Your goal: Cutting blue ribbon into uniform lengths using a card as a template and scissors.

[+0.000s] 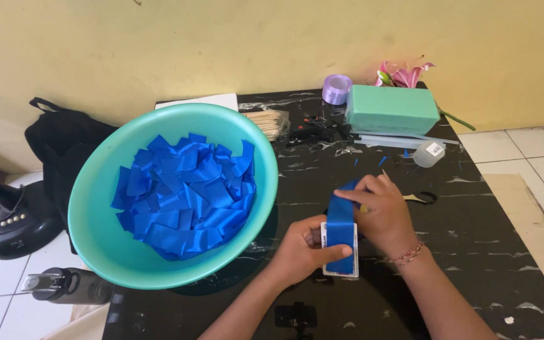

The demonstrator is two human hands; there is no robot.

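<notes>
My left hand (pixel 306 247) grips a small white card (pixel 340 250) wrapped with blue ribbon (pixel 341 217), thumb across its front. Just above it, my right hand (pixel 380 213) pinches the upper end of the same ribbon band, over the black marbled table (pixel 473 252). Partly hidden behind my right hand lie scissors (pixel 422 198). A large teal bowl (pixel 96 220) at the left holds several cut blue ribbon pieces (pixel 187 192).
At the table's back lie a green foam block (pixel 390 108), a lilac ribbon roll (pixel 336 88), a pink flower (pixel 403 75), a bundle of wooden sticks (pixel 269 119), a black glue gun (pixel 313 132) and a tape roll (pixel 429 153). A black bag (pixel 64 145), fan base (pixel 17 220) and bottle (pixel 64 284) are on the floor at left.
</notes>
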